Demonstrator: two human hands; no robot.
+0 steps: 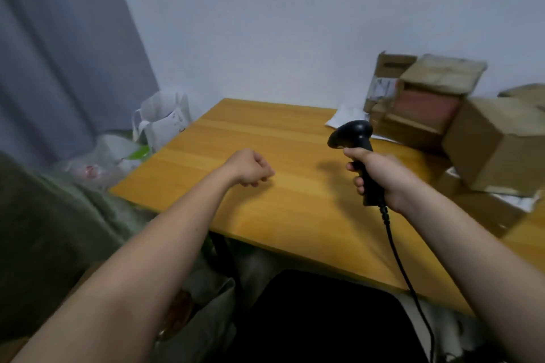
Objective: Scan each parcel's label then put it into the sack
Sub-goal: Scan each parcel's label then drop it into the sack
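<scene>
Two bare forearms reach out over the wooden table (265,215), and nearest of all is a dark seat edge under the table's front lip, with a black cable (404,268) trailing down past it. Follow that cable up and it runs into the butt of a black handheld barcode scanner (358,150), upright in the right hand (380,177): fingers wrapped round the handle, head tipped away to the left. Well to the left of it, the left hand (250,166) hovers just above the tabletop, fingers curled into a loose fist, nothing in it.

Down beside the left forearm, off the table's left edge, hangs an olive-green sack (59,230), its fabric slumped in folds. Farther out past the left hand, clear plastic bags (106,159) and a white carrier bag (162,124) sit beside the table's far left corner.

Beyond and to the right of the scanner hand, the parcels: a large plain cardboard box (495,141) tilted on smaller ones, a reddish-sided box (424,109) behind it, an open carton (389,68) against the wall, and a white mailer (348,118) lying flat just past the scanner's head. Labels are too blurred to read.
</scene>
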